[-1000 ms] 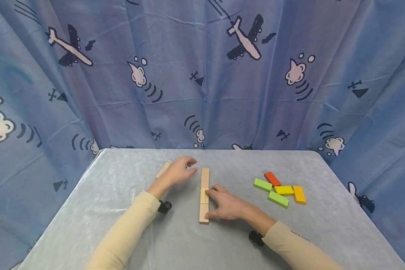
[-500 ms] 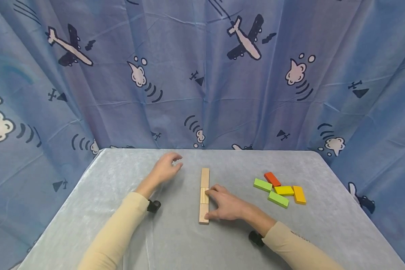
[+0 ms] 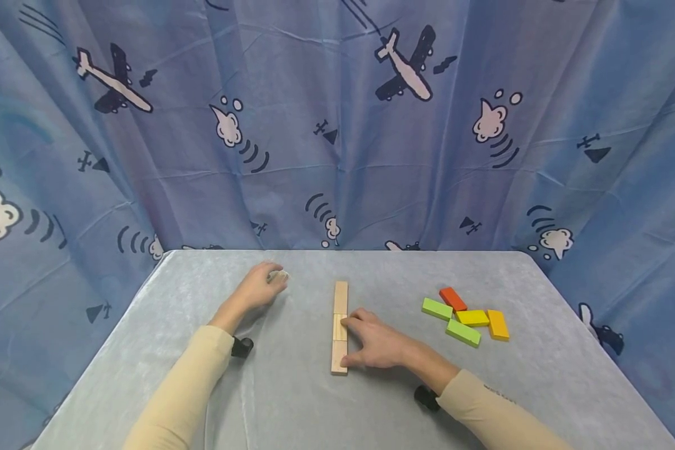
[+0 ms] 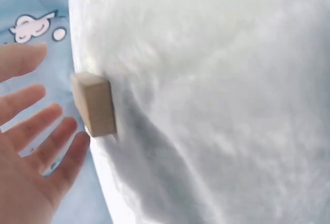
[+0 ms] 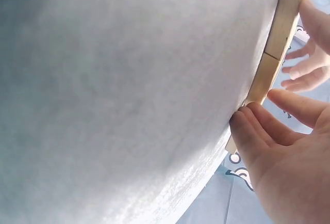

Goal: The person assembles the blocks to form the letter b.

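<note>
In the head view my left hand [image 3: 255, 286] is over the table's far left part, beside a pale wooden block [image 3: 279, 275]. The left wrist view shows its fingers spread, with the block [image 4: 95, 104] on the cloth just beyond the fingertips. My right hand [image 3: 379, 340] touches a straight row of plain wooden blocks [image 3: 340, 297], laid end to end at the table's middle. Its thumb is at the nearest block and its index finger at the middle one. In the right wrist view, the other fingertips [image 5: 242, 118] lie along the row's side.
Several coloured blocks lie to the right: light green ones [image 3: 463, 333], a red one [image 3: 452, 299], a yellow one [image 3: 472, 318] and an orange-yellow one [image 3: 498, 325]. Pale cloth covers the table [image 3: 292, 387]. A patterned blue curtain [image 3: 292, 125] hangs behind its far edge.
My left hand has moved left, away from the row. The loose block, first seen left of that hand and then hidden, now shows at its fingertips. My right hand stays at the row.
</note>
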Demonstrator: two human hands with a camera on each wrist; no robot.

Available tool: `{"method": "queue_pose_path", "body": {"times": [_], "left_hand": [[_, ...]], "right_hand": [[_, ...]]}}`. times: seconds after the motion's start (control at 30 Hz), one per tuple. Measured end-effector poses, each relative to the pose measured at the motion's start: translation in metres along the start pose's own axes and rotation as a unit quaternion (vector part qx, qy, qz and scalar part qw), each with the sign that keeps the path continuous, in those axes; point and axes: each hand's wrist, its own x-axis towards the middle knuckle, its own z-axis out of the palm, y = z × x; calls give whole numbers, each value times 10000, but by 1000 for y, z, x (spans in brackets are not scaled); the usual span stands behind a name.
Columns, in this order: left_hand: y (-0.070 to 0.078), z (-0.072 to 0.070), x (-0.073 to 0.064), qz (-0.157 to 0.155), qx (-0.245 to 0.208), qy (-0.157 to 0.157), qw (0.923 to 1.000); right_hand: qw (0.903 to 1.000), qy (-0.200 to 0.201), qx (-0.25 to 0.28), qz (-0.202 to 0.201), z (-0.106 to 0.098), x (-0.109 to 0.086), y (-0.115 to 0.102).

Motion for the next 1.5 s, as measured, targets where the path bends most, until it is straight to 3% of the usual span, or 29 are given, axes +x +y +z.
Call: {"method": "queue_pose_path", "body": {"times": [0.17, 0.57, 0.87, 1.2, 1.5], "left_hand": [[-6, -1, -1, -343, -127, -214, 9991], [-13, -7, -2, -191, -420, -740, 9962], [-17, -5, 3, -317, -327, -731, 9963], [-19, -8, 3, -197, -338, -943, 9948], [-21, -4, 7, -103, -44, -710, 9974]], "right_hand": [[10000, -25, 22, -19, -1, 0, 0], [10000, -20, 13, -33, 0, 1, 2], [10000, -16, -17, -48, -1, 0, 2], [10000, -42, -75, 7, 1, 1, 2], [10000, -24, -91, -8, 0, 1, 2]]}}
